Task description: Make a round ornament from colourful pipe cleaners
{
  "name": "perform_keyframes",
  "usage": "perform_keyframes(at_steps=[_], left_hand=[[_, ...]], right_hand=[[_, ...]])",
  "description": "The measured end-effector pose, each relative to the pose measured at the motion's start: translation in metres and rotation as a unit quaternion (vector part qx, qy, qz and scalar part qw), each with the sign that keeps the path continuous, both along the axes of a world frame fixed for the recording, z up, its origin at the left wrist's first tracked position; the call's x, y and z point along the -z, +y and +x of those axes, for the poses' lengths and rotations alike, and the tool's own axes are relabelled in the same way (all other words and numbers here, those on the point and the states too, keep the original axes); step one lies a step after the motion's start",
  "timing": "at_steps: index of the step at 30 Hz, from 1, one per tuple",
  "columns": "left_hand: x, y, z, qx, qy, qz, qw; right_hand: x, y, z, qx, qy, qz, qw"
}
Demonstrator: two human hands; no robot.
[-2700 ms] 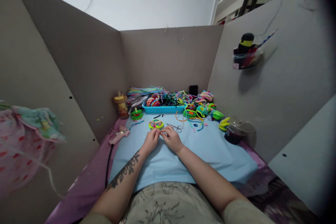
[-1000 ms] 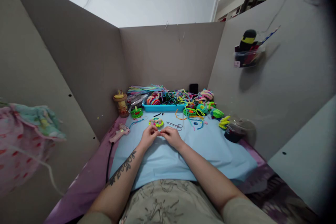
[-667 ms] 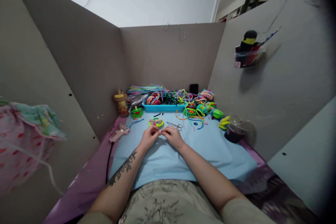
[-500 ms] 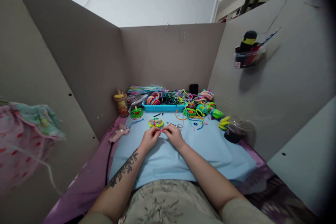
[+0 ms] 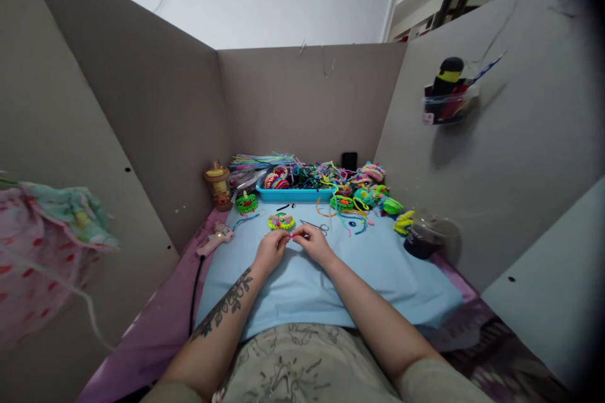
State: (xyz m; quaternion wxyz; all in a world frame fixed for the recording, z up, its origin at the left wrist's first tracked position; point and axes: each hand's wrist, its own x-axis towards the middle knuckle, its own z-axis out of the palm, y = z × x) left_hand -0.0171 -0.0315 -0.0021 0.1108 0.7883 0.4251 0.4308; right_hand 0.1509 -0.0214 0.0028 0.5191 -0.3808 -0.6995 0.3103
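Note:
Between my fingertips is a short bit of bright pink pipe cleaner point(image 5: 292, 237), small and partly hidden. My left hand point(image 5: 273, 247) pinches its left end, and my right hand point(image 5: 310, 242) pinches the other, the two hands nearly touching. Just beyond the left hand lies a round yellow-green fuzzy piece with pink and grey parts point(image 5: 281, 221). Scissors point(image 5: 317, 227) lie right behind the right hand. A green fuzzy figure point(image 5: 246, 203) sits farther back on the left.
A blue tray point(image 5: 295, 195) heaped with coloured pipe cleaners stands at the back. Left is a pink glue gun point(image 5: 216, 239) with a black cord, and a brown cup point(image 5: 218, 186). Fuzzy pieces point(image 5: 368, 195) pile up at the right, near a dark tub point(image 5: 420, 240). Grey panels enclose the table.
Both hands stay in almost the same place, still pinching the pink piece, with only a slight shift of the fingers. The things on the table have not moved.

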Motion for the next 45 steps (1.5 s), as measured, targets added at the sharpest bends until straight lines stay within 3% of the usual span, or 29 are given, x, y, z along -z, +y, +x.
perform_keyframes(at_steps=[10, 17, 22, 32, 40, 45], left_hand=[[-0.002, -0.001, 0.002, -0.033, 0.039, -0.014, 0.999], [-0.005, -0.003, 0.004, -0.037, 0.057, 0.011, 0.998], [-0.008, -0.003, 0.003, -0.009, 0.053, -0.017, 0.998], [-0.004, -0.002, 0.002, -0.058, 0.079, 0.041, 0.994], [-0.007, -0.007, 0.005, -0.017, 0.135, 0.096, 0.986], [-0.01, -0.012, 0.007, 0.002, 0.166, 0.108, 0.98]], right_hand=[[0.008, -0.003, -0.006, 0.048, -0.156, 0.153, 0.975], [0.014, -0.004, -0.01, 0.14, -0.258, 0.18, 0.939], [0.01, -0.007, -0.012, 0.147, -0.313, 0.177, 0.921], [0.011, -0.007, -0.009, 0.088, -0.252, 0.142, 0.953], [0.014, 0.002, -0.007, 0.063, -0.179, 0.097, 0.977], [0.015, 0.004, -0.007, 0.053, -0.195, 0.096, 0.975]])
